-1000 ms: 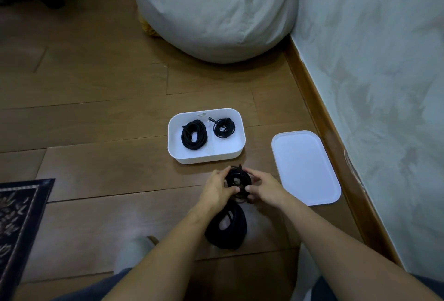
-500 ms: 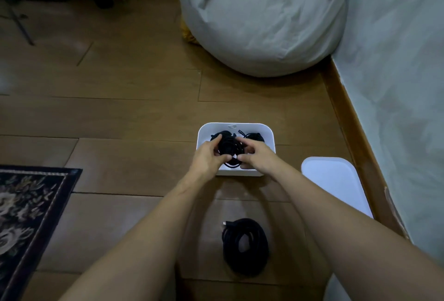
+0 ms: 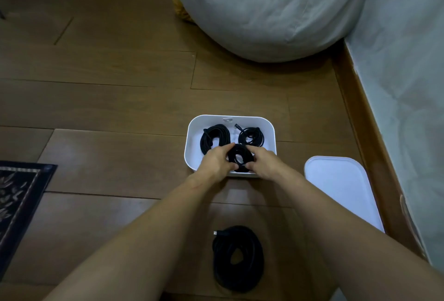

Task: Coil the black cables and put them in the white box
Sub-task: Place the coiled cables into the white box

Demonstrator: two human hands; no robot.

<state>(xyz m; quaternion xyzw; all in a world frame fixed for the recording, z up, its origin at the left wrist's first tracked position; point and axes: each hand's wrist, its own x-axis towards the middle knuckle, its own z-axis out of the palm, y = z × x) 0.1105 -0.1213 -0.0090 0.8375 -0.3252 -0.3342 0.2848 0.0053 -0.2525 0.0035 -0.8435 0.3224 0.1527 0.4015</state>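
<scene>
A white box (image 3: 191,132) stands open on the wooden floor. Inside lie two coiled black cables, a thick one (image 3: 214,135) at the left and a thinner one (image 3: 251,135) at the right. My left hand (image 3: 216,162) and my right hand (image 3: 264,162) grip a third black coil (image 3: 240,158) from either side, low inside the box's near half. Whether it touches the box bottom I cannot tell. A larger coiled black cable (image 3: 237,257) lies on the floor between my forearms.
The white lid (image 3: 341,188) lies flat on the floor right of the box, beside the skirting board and wall. A grey beanbag (image 3: 269,7) fills the far corner. A dark patterned rug (image 3: 16,200) covers the floor at the left.
Both hands carried the small coil from above the floor coil forward into the box and lowered it there. The view tilted forward with them.
</scene>
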